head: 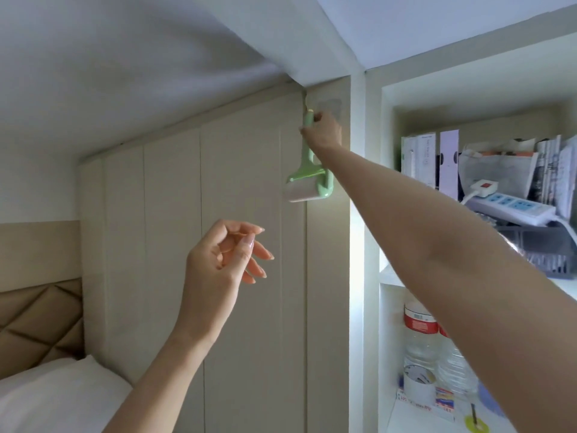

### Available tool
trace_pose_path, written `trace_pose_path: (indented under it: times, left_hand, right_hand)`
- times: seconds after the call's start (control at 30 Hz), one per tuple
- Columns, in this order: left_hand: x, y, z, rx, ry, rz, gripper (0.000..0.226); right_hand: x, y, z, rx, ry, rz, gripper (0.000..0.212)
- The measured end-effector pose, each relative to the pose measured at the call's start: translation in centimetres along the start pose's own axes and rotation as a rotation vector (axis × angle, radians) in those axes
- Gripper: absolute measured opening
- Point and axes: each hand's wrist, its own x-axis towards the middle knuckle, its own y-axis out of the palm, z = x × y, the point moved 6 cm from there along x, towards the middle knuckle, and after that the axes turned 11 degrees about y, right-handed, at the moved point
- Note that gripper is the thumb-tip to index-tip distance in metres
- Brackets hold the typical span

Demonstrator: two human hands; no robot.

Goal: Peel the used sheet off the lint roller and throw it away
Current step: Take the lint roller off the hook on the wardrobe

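Observation:
A light green lint roller [309,176] hangs head-down against the beige wall panel, high up near a clear adhesive hook [327,104]. Its white sticky roll [301,192] is at the bottom. My right hand [324,131] reaches up and is closed around the top of the green handle. My left hand [226,260] floats lower and to the left, apart from the roller, fingers loosely curled and holding nothing.
Beige panelled wall [187,245] ahead, low white ceiling above. A white shelf unit [387,182] on the right holds folders, a power strip [512,206], a grey basket and water bottles [421,339]. A padded headboard [40,323] and white pillow [56,398] lie at lower left.

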Motion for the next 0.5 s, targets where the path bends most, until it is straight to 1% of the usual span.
trace_pose_path:
  times: [0.17,0.23,0.3,0.33,0.37,0.43,0.5]
  left_hand:
    - [-0.1,0.0,0.0,-0.004,-0.006,0.020,0.014]
    - [-0.5,0.4,0.2,-0.003,-0.040,0.059,0.014]
    - [-1.0,1.0,1.2,0.007,-0.138,0.124,0.014]
    - [-1.5,1.3,2.0,0.024,-0.218,0.178,0.019]
    - [-2.1,1.8,2.9,0.051,-0.315,0.262,0.028]
    - [-4.3,2.9,4.5,0.092,-0.503,0.504,0.050]
    - [-7.1,4.0,5.6,0.051,-0.609,0.701,0.075]
  right_hand:
    - [-2.1,-0.2,2.2,-0.085,-0.149,0.016,0.034]
    - [-4.4,0.0,2.1,-0.049,-0.182,0.041,0.034]
    - [-7.1,-0.2,0.9,0.103,-0.150,0.081,0.031]
    - [-8.7,-0.7,-0.2,0.205,-0.106,0.086,0.029]
    - [-10.2,-1.3,-1.3,0.316,-0.057,0.075,0.028]
    - [-13.4,-2.9,-4.2,0.582,0.061,0.056,0.031]
    - [-16.9,-4.2,-7.8,0.878,0.234,0.063,0.035]
